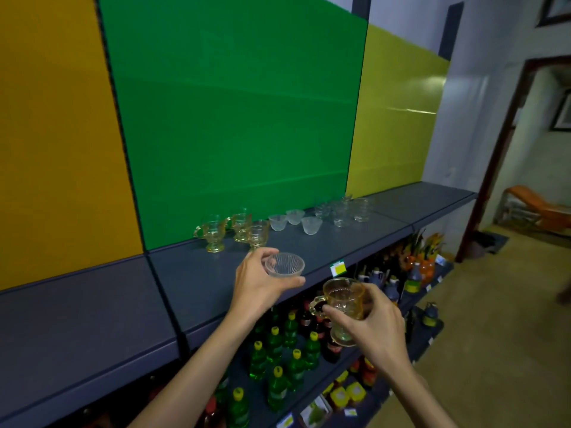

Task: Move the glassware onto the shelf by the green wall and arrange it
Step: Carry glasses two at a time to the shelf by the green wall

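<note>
My left hand point(258, 281) holds a small clear ribbed glass bowl point(285, 265), with the thumb under its base and the fingers curled around the far side of the rim. The bowl is above the front part of the grey shelf point(197, 273), below the green wall panel point(234, 118). My right hand point(375, 327) grips an amber glass cup point(343, 301) with a handle; the fingers wrap its side, and the cup is in the air in front of the shelf edge, a little lower than the bowl.

On the shelf, near the green panel, stand three amber cups point(234, 230) of the same kind, close together. Just right of them are three small frosted bowls point(295, 222), and further right a group of clear glasses point(343, 211). On the lower shelves I see green bottles with yellow caps point(278, 350).
</note>
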Tool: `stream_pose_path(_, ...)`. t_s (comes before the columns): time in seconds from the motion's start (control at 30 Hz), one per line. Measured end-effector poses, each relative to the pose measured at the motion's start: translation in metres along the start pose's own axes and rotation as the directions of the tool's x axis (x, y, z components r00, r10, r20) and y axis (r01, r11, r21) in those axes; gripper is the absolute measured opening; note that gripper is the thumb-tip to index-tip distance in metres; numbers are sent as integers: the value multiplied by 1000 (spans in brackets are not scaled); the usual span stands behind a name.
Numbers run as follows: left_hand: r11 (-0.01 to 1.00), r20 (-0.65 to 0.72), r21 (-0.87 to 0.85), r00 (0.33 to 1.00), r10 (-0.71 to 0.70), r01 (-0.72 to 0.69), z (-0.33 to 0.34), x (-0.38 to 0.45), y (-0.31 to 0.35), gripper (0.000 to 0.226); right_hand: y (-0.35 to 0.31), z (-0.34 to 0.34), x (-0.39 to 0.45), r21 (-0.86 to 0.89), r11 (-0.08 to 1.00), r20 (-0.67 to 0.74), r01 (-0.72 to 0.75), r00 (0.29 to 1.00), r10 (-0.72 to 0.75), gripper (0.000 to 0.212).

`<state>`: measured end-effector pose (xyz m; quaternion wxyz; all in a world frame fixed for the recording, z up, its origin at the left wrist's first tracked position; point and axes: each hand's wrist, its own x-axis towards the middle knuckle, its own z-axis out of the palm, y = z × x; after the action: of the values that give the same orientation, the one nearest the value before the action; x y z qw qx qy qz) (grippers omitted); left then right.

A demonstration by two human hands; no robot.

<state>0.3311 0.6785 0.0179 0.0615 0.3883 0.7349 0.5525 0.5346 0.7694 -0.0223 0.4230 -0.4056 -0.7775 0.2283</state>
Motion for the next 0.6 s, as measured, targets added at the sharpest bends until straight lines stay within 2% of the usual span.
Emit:
stream_pose_path(0.23, 993, -2, 101, 998, -66, 66, 86, 91, -18, 87, 44, 8, 119, -56, 997, 51, 50, 998, -47, 64)
stream_pose_path(0.43, 969, -44, 211, 992, -120, 126, 135, 146, -39, 92, 57, 22, 204, 26, 998, 52, 62, 997, -64, 63)
stream_pose_path(0.6, 933, -81, 291, 977, -195, 210, 159, 183, -52, 94, 75, 45, 250, 92, 995, 119, 41, 992, -52, 64)
